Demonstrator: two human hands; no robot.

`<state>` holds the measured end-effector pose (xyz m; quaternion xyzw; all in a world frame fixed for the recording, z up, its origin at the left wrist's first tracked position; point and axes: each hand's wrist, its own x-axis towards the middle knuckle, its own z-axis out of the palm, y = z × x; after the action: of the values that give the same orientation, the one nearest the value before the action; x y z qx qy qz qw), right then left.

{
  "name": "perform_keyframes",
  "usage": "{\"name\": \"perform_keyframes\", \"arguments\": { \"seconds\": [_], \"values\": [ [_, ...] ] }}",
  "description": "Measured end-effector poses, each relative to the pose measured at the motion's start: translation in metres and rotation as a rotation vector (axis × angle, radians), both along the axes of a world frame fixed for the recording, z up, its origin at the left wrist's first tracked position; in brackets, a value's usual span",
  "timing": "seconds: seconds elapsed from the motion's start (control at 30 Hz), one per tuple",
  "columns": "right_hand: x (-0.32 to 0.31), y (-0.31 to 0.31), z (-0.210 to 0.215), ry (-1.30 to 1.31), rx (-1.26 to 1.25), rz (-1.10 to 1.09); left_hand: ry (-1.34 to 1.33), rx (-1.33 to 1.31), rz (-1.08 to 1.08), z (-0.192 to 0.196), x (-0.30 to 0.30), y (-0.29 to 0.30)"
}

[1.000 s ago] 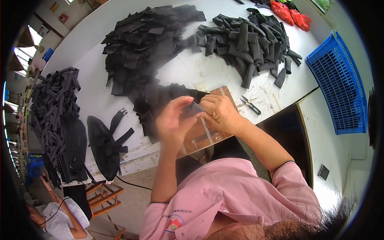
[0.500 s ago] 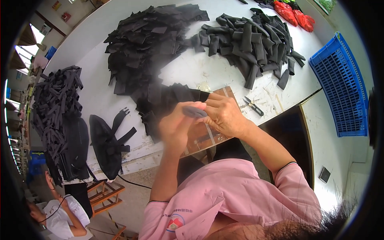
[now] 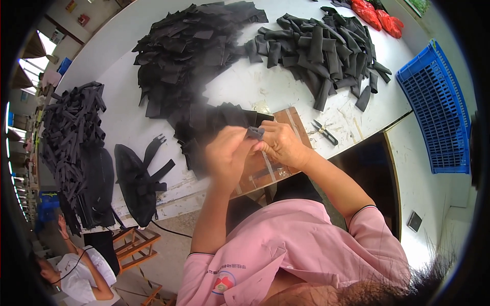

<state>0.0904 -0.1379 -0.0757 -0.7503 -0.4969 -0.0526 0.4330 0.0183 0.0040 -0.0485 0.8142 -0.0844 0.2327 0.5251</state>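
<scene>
Small dark grey strap piece (image 3: 255,132) sits pinched between both hands above the near table edge, over a wooden board (image 3: 292,122). Right hand (image 3: 280,145) grasps it from the right, fingertips closed on it; left hand (image 3: 227,155), blurred, meets it from the left. Its long axis cannot be made out. Snips (image 3: 324,132) lie to the right, nearer the right hand.

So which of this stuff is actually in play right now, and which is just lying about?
In play:
- small dark piece, pinched between left hand and right hand
- wooden board beneath them

Lying about:
- snips
- blue crate
- flat black pieces pile
- black strips pile
- red bags
</scene>
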Motion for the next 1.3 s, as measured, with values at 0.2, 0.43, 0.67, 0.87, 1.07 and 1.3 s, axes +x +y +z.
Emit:
{"name": "perform_keyframes", "arguments": {
  "seconds": [0.2,0.43,0.67,0.87,1.07,1.3],
  "values": [
    [-0.010,-0.005,0.014,-0.054,-0.112,-0.095,0.046,-0.299,-0.008,0.010,-0.008,-0.013],
    [-0.007,-0.007,0.001,-0.100,-0.114,-0.095,0.123,-0.452,0.015,-0.010,-0.016,-0.013],
    [-0.009,-0.008,0.026,-0.102,-0.165,-0.085,0.016,-0.526,-0.180,0.011,0.000,-0.009],
    [-0.012,-0.005,-0.023,0.072,-0.061,-0.085,0.102,-0.266,-0.025,-0.013,-0.003,-0.011],
    [-0.012,-0.013,0.009,-0.003,-0.104,-0.095,0.125,-0.335,-0.048,0.004,-0.005,-0.017],
    [-0.012,-0.010,-0.020,0.067,-0.101,-0.060,0.117,-0.286,-0.035,0.017,-0.004,-0.020]
  ]
}}
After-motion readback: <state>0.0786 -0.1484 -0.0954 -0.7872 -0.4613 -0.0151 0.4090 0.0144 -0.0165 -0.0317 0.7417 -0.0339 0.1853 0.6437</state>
